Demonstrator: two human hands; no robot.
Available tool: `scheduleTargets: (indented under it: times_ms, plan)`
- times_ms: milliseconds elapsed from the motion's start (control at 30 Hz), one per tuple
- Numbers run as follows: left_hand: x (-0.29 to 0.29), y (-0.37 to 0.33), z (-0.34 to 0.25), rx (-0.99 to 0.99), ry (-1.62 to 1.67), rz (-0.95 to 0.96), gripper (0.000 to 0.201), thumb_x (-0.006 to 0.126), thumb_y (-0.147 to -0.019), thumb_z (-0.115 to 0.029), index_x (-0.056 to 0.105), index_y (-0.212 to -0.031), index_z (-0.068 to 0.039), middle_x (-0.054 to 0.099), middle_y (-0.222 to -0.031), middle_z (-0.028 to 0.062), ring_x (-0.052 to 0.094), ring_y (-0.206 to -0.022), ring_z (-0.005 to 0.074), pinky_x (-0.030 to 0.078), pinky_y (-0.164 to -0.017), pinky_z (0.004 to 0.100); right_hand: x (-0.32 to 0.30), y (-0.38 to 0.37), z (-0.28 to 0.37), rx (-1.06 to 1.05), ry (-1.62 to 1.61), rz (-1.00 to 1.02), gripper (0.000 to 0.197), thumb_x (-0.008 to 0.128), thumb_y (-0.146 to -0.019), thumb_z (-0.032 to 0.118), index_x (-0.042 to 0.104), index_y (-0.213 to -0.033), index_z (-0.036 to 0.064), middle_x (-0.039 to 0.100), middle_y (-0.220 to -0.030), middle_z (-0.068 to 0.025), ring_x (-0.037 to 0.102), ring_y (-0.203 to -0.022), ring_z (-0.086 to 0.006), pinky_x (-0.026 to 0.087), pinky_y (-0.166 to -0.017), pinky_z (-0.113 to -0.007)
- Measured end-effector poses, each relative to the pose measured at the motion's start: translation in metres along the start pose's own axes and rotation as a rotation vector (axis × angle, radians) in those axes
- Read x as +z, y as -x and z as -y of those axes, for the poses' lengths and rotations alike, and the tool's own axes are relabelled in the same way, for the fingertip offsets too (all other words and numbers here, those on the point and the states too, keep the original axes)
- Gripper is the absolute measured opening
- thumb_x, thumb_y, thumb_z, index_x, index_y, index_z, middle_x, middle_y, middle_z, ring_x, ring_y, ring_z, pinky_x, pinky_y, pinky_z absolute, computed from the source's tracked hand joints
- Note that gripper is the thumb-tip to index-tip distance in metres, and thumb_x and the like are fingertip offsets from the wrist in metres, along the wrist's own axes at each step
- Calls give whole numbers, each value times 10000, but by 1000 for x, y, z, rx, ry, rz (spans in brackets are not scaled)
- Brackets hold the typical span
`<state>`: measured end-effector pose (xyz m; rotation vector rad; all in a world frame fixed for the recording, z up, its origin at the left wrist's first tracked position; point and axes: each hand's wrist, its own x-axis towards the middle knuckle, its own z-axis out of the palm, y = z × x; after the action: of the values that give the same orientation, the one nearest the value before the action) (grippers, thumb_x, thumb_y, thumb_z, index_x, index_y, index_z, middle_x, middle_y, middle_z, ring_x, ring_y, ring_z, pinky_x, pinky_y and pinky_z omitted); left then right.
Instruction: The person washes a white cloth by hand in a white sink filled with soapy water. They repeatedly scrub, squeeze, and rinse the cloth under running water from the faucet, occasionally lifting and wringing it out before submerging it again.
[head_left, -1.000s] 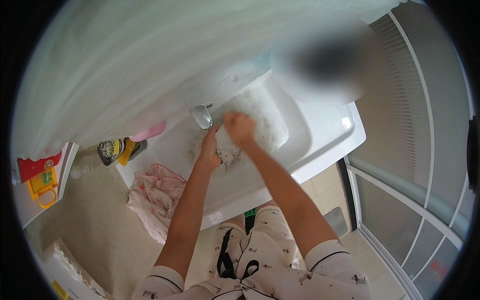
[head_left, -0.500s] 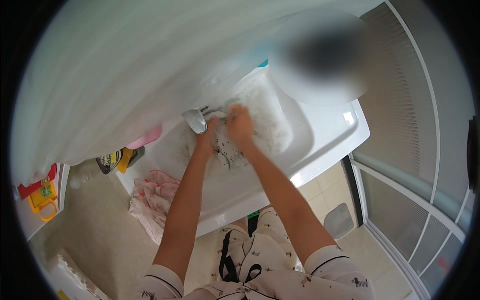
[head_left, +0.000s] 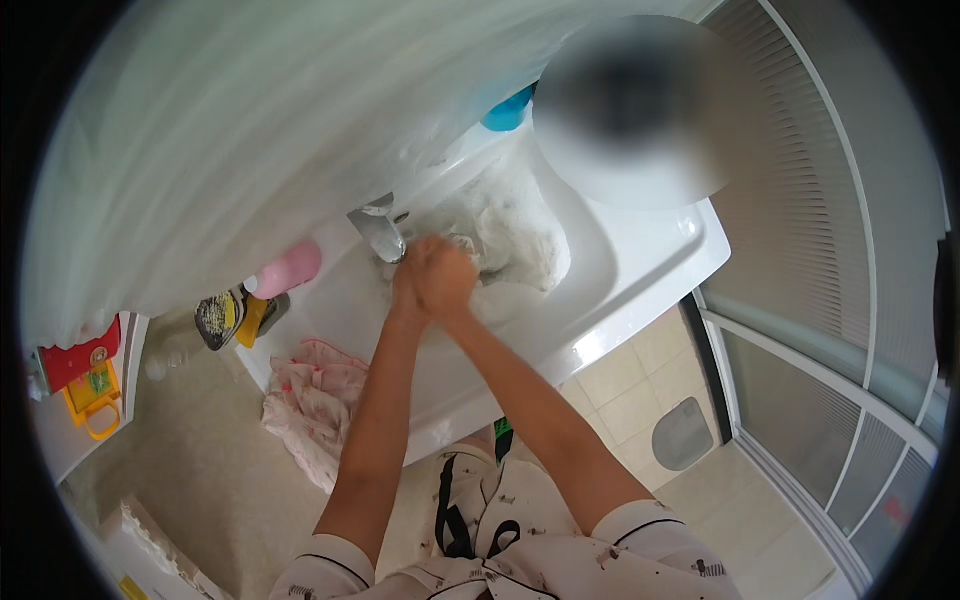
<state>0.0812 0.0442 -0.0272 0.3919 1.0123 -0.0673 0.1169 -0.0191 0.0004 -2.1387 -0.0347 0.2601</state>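
Left hand and right hand together, just beside faucet; grip state hidden, cannot tell. White cloth in suds, toward sink's right side. Pink garment drapes near-left corner.

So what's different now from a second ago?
The right hand moved left, toward the silver metal tap, and closed in on the left hand. Wet white cloth now shows plainly in the foamy water to their right; whether they grip any is hidden. The pale pink crumpled cloth stayed on the glossy white sink's left end.
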Motion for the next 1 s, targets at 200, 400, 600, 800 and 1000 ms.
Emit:
scheduleTargets:
  times_ms: [200,400,600,800,1000]
  plan:
    - [6,9,4,-108,-13,92,351,496,-994,-360,545,-1223,-98,617,-1180,74,615,-1073,221,529,-844,385,2,-34,-45,-134,202,-59,307,589,-869,309,643,-695,62,628,-651,-178,620,-611,-380,488,-559,-470]
    - [2,-19,0,317,-527,-37,627,642,-882,-509,526,-1250,-14,593,-1268,104,610,-1093,252,519,-858,393,-40,-89,-86,-142,14,7,317,596,-901,383,637,-975,78,649,-981,-154,632,-886,-349,506,-694,-452]
    - [18,-44,15,341,-1595,-398,765,724,-767,-576,570,-1196,38,642,-1102,202,620,-1049,316,464,-913,421,-27,-83,-118,-156,664,250,363,606,-889,282,564,-1189,82,473,-1310,-210,623,-957,-369,528,-773,-439]
    - [-12,-16,-23,503,-1592,-218,671,692,-831,-539,600,-1124,58,655,-1012,185,635,-970,299,478,-874,389,-51,-98,-97,17,242,514,433,677,-824,261,609,-1181,26,554,-1236,-183,628,-929,-297,510,-774,-397]
    - [-2,22,-25,308,-546,164,461,738,-855,-343,573,-1146,-25,617,-1091,48,582,-1045,199,468,-894,332,-80,-84,-87,494,-737,447,509,658,-805,211,546,-1263,19,657,-948,-85,607,-947,-211,450,-844,-363]
